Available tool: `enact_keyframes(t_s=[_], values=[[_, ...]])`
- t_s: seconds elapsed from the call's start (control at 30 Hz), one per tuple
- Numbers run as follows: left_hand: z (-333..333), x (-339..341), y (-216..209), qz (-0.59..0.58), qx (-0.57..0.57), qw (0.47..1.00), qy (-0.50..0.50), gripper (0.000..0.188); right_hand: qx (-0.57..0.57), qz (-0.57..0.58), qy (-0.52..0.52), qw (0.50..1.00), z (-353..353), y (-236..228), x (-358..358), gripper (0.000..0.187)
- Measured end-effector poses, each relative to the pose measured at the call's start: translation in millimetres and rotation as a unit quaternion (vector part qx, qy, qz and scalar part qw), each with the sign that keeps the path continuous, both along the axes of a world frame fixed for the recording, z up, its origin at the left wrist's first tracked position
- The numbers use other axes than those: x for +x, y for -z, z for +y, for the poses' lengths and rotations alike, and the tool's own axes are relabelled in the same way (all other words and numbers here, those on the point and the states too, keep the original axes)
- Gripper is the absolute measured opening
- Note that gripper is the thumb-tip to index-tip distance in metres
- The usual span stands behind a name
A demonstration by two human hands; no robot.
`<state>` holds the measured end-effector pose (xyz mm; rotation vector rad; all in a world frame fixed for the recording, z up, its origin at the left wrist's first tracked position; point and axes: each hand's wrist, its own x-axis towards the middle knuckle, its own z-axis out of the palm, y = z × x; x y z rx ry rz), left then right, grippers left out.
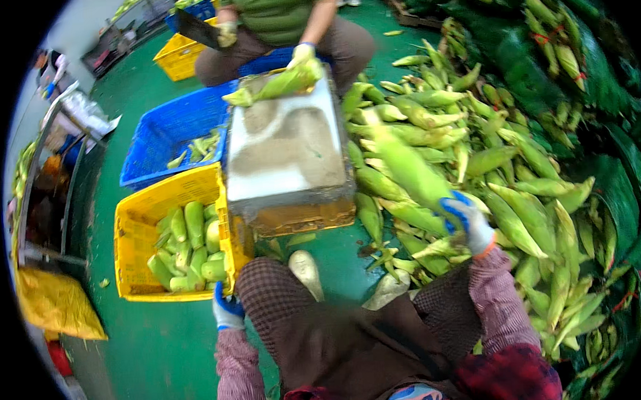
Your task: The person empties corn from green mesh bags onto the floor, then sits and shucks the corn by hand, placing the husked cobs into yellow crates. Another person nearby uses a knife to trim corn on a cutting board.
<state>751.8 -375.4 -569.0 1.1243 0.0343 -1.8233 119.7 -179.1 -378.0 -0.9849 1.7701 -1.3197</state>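
My right hand (467, 222), in a blue and white glove, grips an unhusked ear of corn (407, 169) and lifts it from the big heap of corn (506, 185) on my right. My left hand (228, 310), also gloved, hangs low beside my left knee, next to the yellow crate (132, 230) of trimmed corn; what it holds, if anything, is hidden. A worn white cutting block (286, 155) stands in front of my knees. Across it, another person's gloved hand (301, 54) presses an ear of corn (280, 84) on the block's far edge, their other hand holding a cleaver (200, 30).
A blue crate (164, 132) with a few trimmed ears stands behind the yellow one, and another yellow crate (178, 56) lies farther back. Green net sacks of corn (564, 53) pile up at the right. A metal rack (48, 183) and yellow bag (57, 304) stand left on the green floor.
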Motion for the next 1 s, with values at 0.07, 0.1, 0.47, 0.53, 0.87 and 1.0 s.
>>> enact_keyframes(t_s=[0.07,0.1,0.47,0.53,0.87,1.0], values=[[9,-14,-65,-0.117,-0.009,0.993,-0.02,0.054,0.041,-0.115,-0.032,0.992,-22,-4,22,0.04],[14,-33,-95,-0.318,-0.09,0.94,-0.089,0.067,0.048,-0.206,-0.048,0.976,-34,-4,34,0.04],[-21,-255,-328,-0.405,-0.594,0.691,0.078,0.057,0.02,-0.326,-0.076,0.942,-164,8,121,0.06],[-30,-293,-326,-0.372,-0.628,0.671,0.13,0.058,-0.05,-0.421,-0.073,0.903,-179,16,121,0.069],[-79,-350,-262,-0.27,-0.538,0.747,0.283,0.057,-0.077,-0.498,0.198,0.841,-151,94,-45,0.067],[-82,-362,-261,-0.2,-0.492,0.786,0.318,0.057,-0.065,-0.481,0.235,0.842,-174,86,-118,0.104]])
